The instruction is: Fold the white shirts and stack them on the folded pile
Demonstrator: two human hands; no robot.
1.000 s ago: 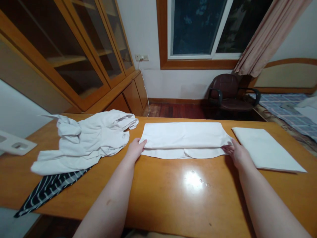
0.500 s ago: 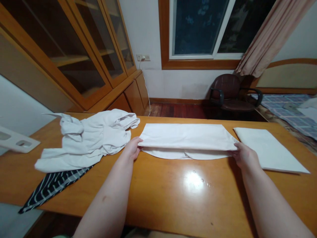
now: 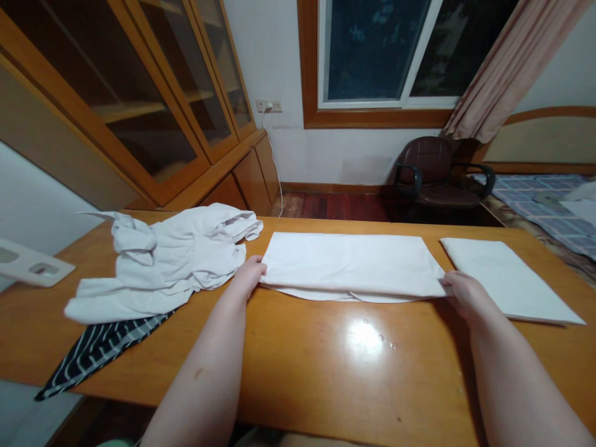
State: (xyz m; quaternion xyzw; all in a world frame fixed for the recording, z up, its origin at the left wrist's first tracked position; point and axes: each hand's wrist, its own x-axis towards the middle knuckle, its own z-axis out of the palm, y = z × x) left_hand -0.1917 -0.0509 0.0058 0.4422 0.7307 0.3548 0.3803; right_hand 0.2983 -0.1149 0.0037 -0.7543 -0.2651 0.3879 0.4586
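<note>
A white shirt (image 3: 349, 264) lies folded into a wide band on the wooden table, its curved lower edge showing under the top layer. My left hand (image 3: 255, 273) is closed on its left front corner. At the opposite front corner, my right hand (image 3: 459, 288) pinches the cloth, with the fingertips partly hidden. To the right lies a neatly folded white cloth (image 3: 507, 279), apart from the shirt. A crumpled white garment (image 3: 177, 257) is heaped to the left, partly covering a black-and-white striped cloth (image 3: 107, 344).
The wooden table (image 3: 321, 372) spans the view. A white plastic board with slots (image 3: 37, 266) stands at the far left edge. Beyond the table are a glass-door cabinet (image 3: 153, 93), a brown armchair (image 3: 433, 167) and a bed (image 3: 544, 198).
Both hands have brought the shirt's folded front edge down and toward me, so it covers more of the curved lower layer. The other cloths have not moved.
</note>
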